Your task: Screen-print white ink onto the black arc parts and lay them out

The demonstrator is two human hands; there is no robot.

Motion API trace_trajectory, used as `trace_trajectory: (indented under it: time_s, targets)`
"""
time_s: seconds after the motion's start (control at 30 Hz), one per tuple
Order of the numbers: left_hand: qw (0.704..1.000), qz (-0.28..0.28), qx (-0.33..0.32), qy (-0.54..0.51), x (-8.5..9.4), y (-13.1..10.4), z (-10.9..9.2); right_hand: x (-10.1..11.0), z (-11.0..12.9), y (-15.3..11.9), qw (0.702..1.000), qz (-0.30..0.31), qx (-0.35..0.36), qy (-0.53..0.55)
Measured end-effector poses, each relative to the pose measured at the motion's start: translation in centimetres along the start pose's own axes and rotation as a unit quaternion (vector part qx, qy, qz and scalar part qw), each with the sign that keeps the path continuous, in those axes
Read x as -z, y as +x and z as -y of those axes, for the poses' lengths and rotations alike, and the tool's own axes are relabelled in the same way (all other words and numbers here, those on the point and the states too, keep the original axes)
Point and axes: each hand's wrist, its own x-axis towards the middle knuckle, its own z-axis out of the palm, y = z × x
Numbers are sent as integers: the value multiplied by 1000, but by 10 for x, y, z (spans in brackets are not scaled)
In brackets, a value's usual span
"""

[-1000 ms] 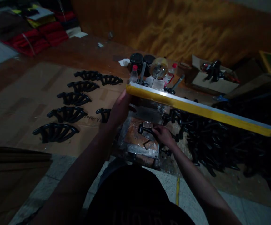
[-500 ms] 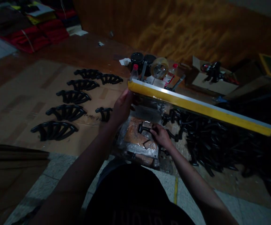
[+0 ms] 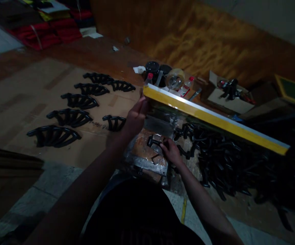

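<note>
My left hand (image 3: pixel 136 116) is closed around the near left end of a raised yellow-and-silver screen frame (image 3: pixel 213 117), seen nearly edge-on. Below it lies a low work plate (image 3: pixel 147 161) covered with clear film and brown tape. On that plate a curved black plastic handle (image 3: pixel 153 142) is pinched by my right hand (image 3: pixel 171 150) at its right end. A small dark angled outline (image 3: pixel 157 159) shows on the plate just in front of the handle. The fingertips of my left hand are partly hidden behind the frame.
Curved black handles (image 3: pixel 54 136) lie in fanned rows on cardboard (image 3: pixel 14 102) at left. A large dark heap of handles (image 3: pixel 226 163) spreads at right. Behind the frame stand a tape roll (image 3: pixel 175 79), bottles with red caps (image 3: pixel 187 85) and black tubs (image 3: pixel 152 68). An open carton (image 3: pixel 229 100) sits beyond.
The whole view has shifted slightly. My left hand still holds the frame up, and my right hand keeps its hold on the black handle at the plate.
</note>
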Motion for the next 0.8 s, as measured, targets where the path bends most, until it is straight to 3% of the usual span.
trace_trajectory:
  time_s: [0.4,0.63,0.8]
  targets:
    - [983,-48,-153,85,-4,0,13,-7,-4,1,1000,-7,-1,-18]
    - [976,-22,-208,63,-20,7,22,-12,0,-1,998,-24,-7,-56]
    - [979,2,-202,41,-25,13,28,-14,8,-3,997,-36,-19,-68]
